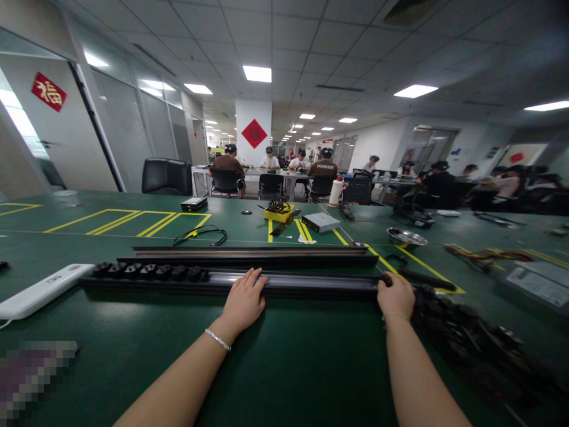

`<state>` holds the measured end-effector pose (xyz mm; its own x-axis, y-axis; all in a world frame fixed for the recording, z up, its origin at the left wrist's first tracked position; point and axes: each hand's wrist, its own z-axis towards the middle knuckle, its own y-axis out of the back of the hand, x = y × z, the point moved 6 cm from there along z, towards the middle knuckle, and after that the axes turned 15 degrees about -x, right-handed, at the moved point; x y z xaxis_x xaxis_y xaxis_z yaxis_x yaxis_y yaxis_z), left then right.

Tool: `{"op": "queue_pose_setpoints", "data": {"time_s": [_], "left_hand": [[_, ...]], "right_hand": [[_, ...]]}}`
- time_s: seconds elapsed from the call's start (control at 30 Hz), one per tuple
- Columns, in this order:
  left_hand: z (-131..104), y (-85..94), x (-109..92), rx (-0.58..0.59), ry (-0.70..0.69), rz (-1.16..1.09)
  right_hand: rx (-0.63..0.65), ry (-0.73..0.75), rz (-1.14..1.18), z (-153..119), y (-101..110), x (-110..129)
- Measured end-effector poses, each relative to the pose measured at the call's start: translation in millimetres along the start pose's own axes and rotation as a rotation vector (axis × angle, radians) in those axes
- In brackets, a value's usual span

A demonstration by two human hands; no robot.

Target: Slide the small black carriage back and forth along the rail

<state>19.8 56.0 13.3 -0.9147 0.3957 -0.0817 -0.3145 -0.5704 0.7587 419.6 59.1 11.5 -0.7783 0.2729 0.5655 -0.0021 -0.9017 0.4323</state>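
A long black rail with a shiny inner channel lies crosswise on the green table in front of me. Several small black socket-like modules sit in its left part. My left hand rests over the middle of the rail, fingers stretched out across it. At the rail's right end my right hand is closed on a small black block, mostly hidden by the fingers. Whether the block is inside the channel I cannot tell. Just right of that hand lies a heap of similar black modules.
Behind the rail lies another long dark rail. A white power strip touches the left side. Farther back are a yellow box of cables, a grey box, a metal bowl and a black cable. People sit at distant tables.
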Motion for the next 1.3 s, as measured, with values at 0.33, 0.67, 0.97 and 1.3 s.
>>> {"op": "queue_pose_setpoints", "data": {"time_s": [0.33, 0.67, 0.97, 1.3], "left_hand": [[-0.2, 0.5, 0.5, 0.008, 0.006, -0.009], [-1.7, 0.3, 0.3, 0.001, 0.003, -0.019], [-1.1, 2.9, -1.1, 0.004, 0.009, -0.03], [-1.5, 2.4, -1.9, 0.004, 0.014, -0.038]], "right_hand": [[0.005, -0.126, -0.012, -2.1, 9.2, -0.6], [-0.086, -0.086, -0.061, -4.6, 17.7, -1.5], [-0.112, -0.027, -0.05, 1.7, 17.1, -8.4], [-0.224, -0.152, -0.078, 1.5, 36.1, -12.2]]}}
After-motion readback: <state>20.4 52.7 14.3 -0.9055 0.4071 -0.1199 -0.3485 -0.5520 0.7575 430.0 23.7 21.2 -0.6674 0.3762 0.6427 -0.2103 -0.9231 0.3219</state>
